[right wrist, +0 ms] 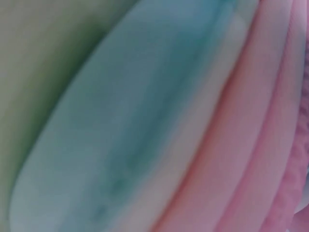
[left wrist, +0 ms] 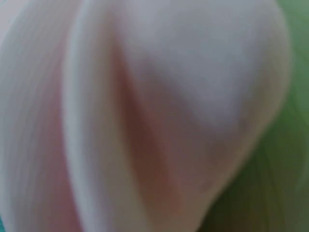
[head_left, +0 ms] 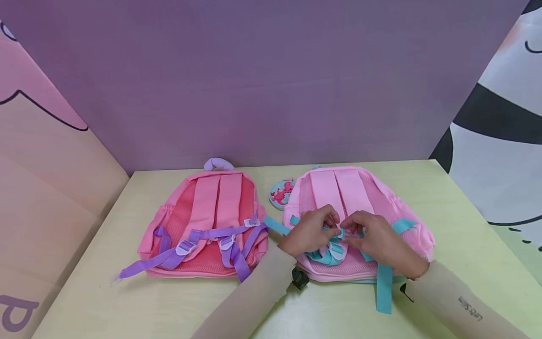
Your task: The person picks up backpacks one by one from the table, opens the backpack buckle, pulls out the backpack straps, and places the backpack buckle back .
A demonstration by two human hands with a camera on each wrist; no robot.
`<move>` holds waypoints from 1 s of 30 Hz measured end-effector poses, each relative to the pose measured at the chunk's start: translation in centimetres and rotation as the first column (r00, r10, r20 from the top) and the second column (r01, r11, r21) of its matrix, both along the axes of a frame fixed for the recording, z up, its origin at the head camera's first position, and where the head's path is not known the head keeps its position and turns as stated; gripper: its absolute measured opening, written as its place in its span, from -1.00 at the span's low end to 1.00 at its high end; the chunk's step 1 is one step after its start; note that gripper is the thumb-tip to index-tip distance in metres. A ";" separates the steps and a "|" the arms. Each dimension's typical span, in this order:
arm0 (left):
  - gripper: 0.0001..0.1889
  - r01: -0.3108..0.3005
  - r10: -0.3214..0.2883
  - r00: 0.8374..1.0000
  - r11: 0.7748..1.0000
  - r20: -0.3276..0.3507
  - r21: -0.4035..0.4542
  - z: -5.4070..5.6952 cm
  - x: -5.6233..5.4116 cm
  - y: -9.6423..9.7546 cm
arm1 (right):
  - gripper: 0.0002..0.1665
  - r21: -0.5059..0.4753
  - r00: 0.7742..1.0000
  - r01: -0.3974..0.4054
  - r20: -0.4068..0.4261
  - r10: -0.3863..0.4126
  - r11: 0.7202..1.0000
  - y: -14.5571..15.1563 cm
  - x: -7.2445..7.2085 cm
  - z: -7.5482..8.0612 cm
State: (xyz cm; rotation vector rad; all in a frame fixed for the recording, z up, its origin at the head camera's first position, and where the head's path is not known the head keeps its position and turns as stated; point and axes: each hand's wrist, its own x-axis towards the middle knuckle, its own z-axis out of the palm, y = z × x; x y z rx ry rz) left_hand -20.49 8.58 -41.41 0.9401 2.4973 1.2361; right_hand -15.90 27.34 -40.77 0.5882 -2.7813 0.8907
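Observation:
A light pink backpack (head_left: 400, 221) lies on the table with its shoulder-strap side up. Over its middle, my left hand (head_left: 311, 230) and right hand (head_left: 377, 238) meet fingertip to fingertip, pinching a small teal buckle (head_left: 341, 233) and its webbing between them. Just below, a pale strap adjuster (head_left: 336, 250) sits on looped teal webbing (head_left: 323, 258). One loose teal strap end (head_left: 384, 289) hangs over the bag's lower edge under my right wrist. The left wrist view shows only blurred pink fabric (left wrist: 203, 72); the right wrist view has teal fabric (right wrist: 111, 111) beside pink folds.
To the left lies a coral pink backpack (head_left: 179, 226), its purple straps (head_left: 216, 232) crossed over the back panel. Between the bags rests a round blue tag (head_left: 281, 194) with a pink figure. A purple panel (head_left: 271, 84) rises behind the table (head_left: 127, 301).

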 end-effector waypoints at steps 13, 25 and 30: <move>-0.76 -0.009 0.009 1.000 0.999 -0.019 -0.031 -0.3 0.0 0.1 | -0.67 0.005 0.999 0.034 0.020 -0.034 0.999 -0.4 0.2 0.0; -0.72 0.120 -0.136 0.982 0.985 -0.133 -0.122 0.0 -0.3 -0.3 | -0.63 0.058 0.995 -0.032 0.097 0.027 0.998 0.0 -0.6 0.3; -0.71 0.145 -0.165 0.972 0.981 -0.166 -0.126 0.0 -0.6 -0.5 | -0.68 0.014 0.989 -0.056 0.140 0.053 0.998 0.3 -0.7 0.5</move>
